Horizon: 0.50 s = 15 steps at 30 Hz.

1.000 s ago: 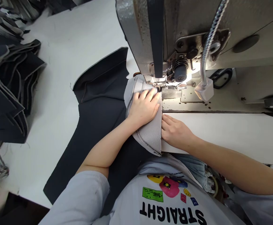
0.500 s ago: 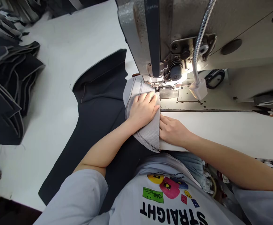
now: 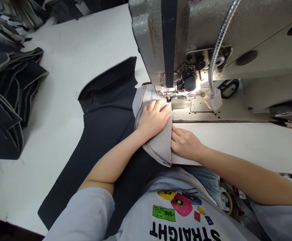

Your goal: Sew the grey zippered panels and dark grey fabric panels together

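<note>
Presses the left hand (image 3: 153, 118) palm-down on a light grey fabric piece (image 3: 159, 147), with fingers slightly apart and a little bent, just short of the presser foot (image 3: 169, 99) of a sewing machine (image 3: 198, 30). Sets the right hand (image 3: 186, 144) against the straight right side of the same piece, closer to the near edge of the table (image 3: 60, 73), with fingers together; cannot tell whether clamped on the cloth or merely touching. Has the light grey piece lying over the right part of a dark fabric piece (image 3: 105, 130), with a curved, stitched border to the left and a pointed end down by the table's near edge. Has the dark piece spread leftward and running to that near edge, with stitching showing at the far end. Works beside a lamp (image 3: 213, 100) hanging on a flexible metal neck (image 3: 219, 43), right of the presser foot. Has a stack of dark fabric (image 3: 2, 100) toward the table's left edge, well apart from both hands, and grey pieces (image 3: 22, 13) heaped toward the far left corner.
</note>
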Each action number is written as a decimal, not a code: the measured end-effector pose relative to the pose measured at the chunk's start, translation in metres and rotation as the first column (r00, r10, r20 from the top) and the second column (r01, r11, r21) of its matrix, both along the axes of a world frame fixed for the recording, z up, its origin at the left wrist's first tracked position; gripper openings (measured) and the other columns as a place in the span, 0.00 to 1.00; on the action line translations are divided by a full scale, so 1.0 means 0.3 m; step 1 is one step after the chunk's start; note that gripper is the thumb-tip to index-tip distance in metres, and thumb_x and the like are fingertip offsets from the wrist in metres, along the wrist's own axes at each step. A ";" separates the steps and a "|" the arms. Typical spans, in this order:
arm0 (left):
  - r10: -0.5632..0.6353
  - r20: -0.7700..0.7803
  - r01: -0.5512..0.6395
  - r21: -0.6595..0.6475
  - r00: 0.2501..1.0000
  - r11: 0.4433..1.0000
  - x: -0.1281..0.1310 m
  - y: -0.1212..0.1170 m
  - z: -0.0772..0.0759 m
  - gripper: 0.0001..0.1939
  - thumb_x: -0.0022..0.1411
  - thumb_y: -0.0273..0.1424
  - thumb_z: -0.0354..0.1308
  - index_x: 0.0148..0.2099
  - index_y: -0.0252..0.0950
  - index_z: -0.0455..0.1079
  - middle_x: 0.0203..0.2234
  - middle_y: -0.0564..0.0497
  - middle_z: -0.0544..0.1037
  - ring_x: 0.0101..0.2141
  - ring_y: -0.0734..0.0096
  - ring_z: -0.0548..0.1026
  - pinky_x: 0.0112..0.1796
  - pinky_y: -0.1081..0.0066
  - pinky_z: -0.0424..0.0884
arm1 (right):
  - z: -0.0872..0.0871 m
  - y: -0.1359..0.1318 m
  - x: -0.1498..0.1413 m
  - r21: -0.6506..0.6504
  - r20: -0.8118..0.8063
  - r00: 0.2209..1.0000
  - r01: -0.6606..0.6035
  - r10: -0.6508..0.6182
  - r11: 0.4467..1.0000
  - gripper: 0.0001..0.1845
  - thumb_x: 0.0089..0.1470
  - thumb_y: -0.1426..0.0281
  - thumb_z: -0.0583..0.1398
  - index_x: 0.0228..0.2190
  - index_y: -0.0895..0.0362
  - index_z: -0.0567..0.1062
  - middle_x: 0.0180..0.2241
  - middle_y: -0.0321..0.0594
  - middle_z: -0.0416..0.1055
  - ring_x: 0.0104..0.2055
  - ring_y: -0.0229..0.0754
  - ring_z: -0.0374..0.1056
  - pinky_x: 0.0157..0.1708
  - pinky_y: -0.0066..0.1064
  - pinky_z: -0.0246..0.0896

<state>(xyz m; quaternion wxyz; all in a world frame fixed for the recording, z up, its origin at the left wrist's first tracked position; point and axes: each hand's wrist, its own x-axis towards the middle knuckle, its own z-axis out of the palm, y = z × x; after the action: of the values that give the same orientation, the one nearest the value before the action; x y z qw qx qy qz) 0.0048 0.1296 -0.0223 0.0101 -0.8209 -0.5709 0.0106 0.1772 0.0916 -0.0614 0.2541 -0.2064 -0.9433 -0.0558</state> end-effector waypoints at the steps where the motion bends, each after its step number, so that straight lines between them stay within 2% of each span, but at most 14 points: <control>1: -0.013 -0.005 0.014 0.012 1.000 1.000 -0.002 0.006 -0.001 0.23 0.72 0.36 0.45 0.64 0.38 0.67 0.60 0.38 0.67 0.57 0.48 0.65 0.52 0.52 0.67 | -0.003 0.000 -0.001 -0.006 -0.004 1.000 0.011 -0.011 1.000 0.12 0.57 0.83 0.55 0.33 0.66 0.79 0.37 0.56 0.76 0.51 0.50 0.71 0.44 0.35 0.68; 8: -0.058 -0.059 0.063 0.091 0.997 0.994 -0.020 0.022 -0.010 0.23 0.71 0.36 0.46 0.62 0.38 0.69 0.58 0.38 0.70 0.55 0.46 0.67 0.49 0.51 0.69 | -0.004 0.003 -0.015 0.025 0.015 0.999 0.049 -0.049 0.999 0.14 0.60 0.81 0.53 0.33 0.65 0.79 0.36 0.53 0.77 0.49 0.49 0.73 0.39 0.34 0.69; 12: -0.088 -0.071 0.095 0.106 0.994 0.990 -0.016 0.039 -0.001 0.23 0.70 0.35 0.45 0.61 0.37 0.71 0.56 0.36 0.72 0.52 0.44 0.69 0.47 0.50 0.69 | -0.003 0.020 -0.028 -0.068 0.088 0.993 0.086 -0.080 0.994 0.16 0.62 0.81 0.51 0.34 0.64 0.79 0.36 0.53 0.77 0.47 0.49 0.73 0.40 0.36 0.69; 15: -0.121 -0.080 0.129 0.097 0.989 0.987 -0.008 0.036 0.020 0.24 0.70 0.35 0.42 0.59 0.36 0.72 0.55 0.34 0.72 0.50 0.41 0.70 0.44 0.48 0.69 | 0.012 0.020 -0.027 -0.151 0.147 0.989 0.059 -0.037 0.987 0.18 0.65 0.77 0.50 0.38 0.63 0.79 0.40 0.51 0.78 0.48 0.48 0.72 0.44 0.37 0.67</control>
<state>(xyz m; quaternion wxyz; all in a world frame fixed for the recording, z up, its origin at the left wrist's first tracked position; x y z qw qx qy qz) 0.0023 0.1404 -0.0163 0.0735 -0.8526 -0.5172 0.0111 0.1692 0.0977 -0.0579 0.1675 -0.2437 -0.9553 -0.0032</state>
